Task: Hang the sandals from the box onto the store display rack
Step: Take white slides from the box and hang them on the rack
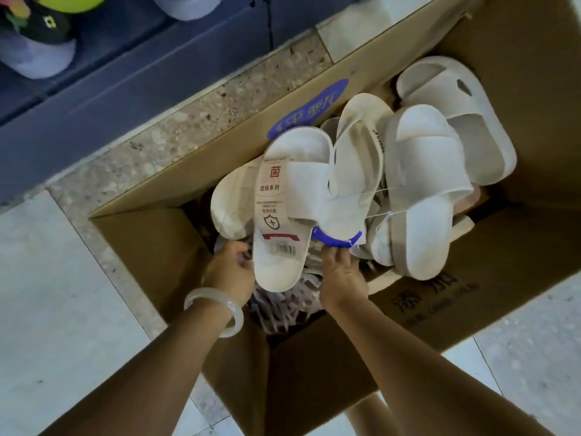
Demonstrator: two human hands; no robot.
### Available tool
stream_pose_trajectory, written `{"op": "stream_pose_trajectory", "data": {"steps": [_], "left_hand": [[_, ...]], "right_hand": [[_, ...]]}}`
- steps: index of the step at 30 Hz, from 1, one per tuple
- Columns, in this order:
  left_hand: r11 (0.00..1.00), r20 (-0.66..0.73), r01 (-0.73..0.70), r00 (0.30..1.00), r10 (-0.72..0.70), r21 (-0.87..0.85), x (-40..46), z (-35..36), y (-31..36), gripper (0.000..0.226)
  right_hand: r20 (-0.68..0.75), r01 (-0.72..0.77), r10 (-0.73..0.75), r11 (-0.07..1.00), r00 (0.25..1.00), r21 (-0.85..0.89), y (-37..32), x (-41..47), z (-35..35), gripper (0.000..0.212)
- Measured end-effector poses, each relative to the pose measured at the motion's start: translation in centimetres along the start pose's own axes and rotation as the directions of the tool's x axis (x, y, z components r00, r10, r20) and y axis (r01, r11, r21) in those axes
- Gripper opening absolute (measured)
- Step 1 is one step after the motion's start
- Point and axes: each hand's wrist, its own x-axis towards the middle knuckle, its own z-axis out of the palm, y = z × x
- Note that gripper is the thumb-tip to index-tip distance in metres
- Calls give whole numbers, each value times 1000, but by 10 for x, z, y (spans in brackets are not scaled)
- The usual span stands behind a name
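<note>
An open cardboard box (151, 237) on the floor holds several white slide sandals. Nearest me lies a white sandal (292, 196) with a long paper label on its insole and a blue hanger tag (338, 240) beside its heel. My left hand (231, 272), with a pale bangle on the wrist, grips the heel of this sandal from the left. My right hand (341, 275) pinches the blue hanger tag at the sandal's right side. Another white sandal (421, 190) lies to the right, tied by a thin cord. More sandals lie beneath, partly hidden.
The dark base of the display rack (125, 89) runs along the upper left, with shoes (37, 42) on it. A speckled stone strip (157, 143) separates it from the box. Pale floor tiles (63, 294) surround the box.
</note>
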Motion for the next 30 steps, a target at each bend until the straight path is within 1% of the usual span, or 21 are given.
{"op": "stream_pose_trajectory", "data": {"steps": [1,2,3,4,6,8,9,10,12,14,16,17,18,19,20,21,23,25,26,28,30], "left_hand": [[1000,2,10,1000,-10,2,3,1,0,32],[1000,5,20,1000,-20,-4,6,3,-1,31],[999,3,30,1000,-30,-20,8,4,-1,30],[998,6,37,999,-37,-44,7,4,-2,30],[997,15,21,1000,-20,-73,4,2,-1,31],[996,43,-1,999,4,-87,-3,-2,2,31],[994,59,1,998,6,-113,-6,-5,5,27],[990,79,11,997,0,-142,-9,-8,7,20],[977,108,34,994,-11,-213,-15,-14,16,17],[972,136,43,991,-11,-233,-23,-17,25,10],[978,151,8,988,24,-207,-31,-20,35,4],[979,160,-5,986,38,-203,-34,-20,38,3],[980,171,-7,984,42,-198,-36,-21,42,7],[980,180,-12,982,48,-196,-38,-21,45,18],[982,198,-16,979,54,-190,-40,-22,49,24],[980,214,-31,974,74,-198,-42,-23,53,28],[971,241,-20,967,79,-238,-40,-21,57,44],[960,254,30,966,43,-280,-34,-15,56,63],[952,253,68,967,10,-299,-30,-11,55,65],[948,222,105,974,-37,-301,-38,-13,68,59],[975,141,63,989,-33,-211,-41,-16,76,47]], "right_hand": [[-5,2,-3,996,1000,-84,-1,2,3,81],[-21,8,-11,989,1000,-146,-2,4,4,74],[-26,19,-24,985,999,-170,-3,7,5,64],[-15,35,-38,987,999,-158,-1,9,4,54],[51,91,-88,994,995,-54,3,6,-3,39],[152,151,-162,986,975,76,10,-2,-20,29],[181,158,-186,974,966,160,14,-10,-31,26],[184,141,-188,961,965,239,17,-20,-43,27],[142,118,-168,944,976,309,25,-40,-66,41],[121,66,-118,928,986,367,33,-60,-88,44],[163,-6,-77,890,984,455,41,-78,-104,39],[184,-73,-25,858,983,508,43,-86,-111,34],[177,-119,17,804,984,583,44,-93,-115,30],[158,-128,34,757,987,640,45,-100,-117,29],[153,-140,49,726,987,674,45,-105,-119,30],[145,-125,35,726,989,677,46,-111,-121,32],[232,-231,83,637,969,735,50,-120,-127,29],[331,-327,100,566,938,757,57,-124,-130,22],[364,-355,96,544,926,760,61,-124,-131,21],[416,-409,112,525,903,746,71,-121,-134,21],[451,-455,147,531,880,715,80,-114,-137,20]]}}
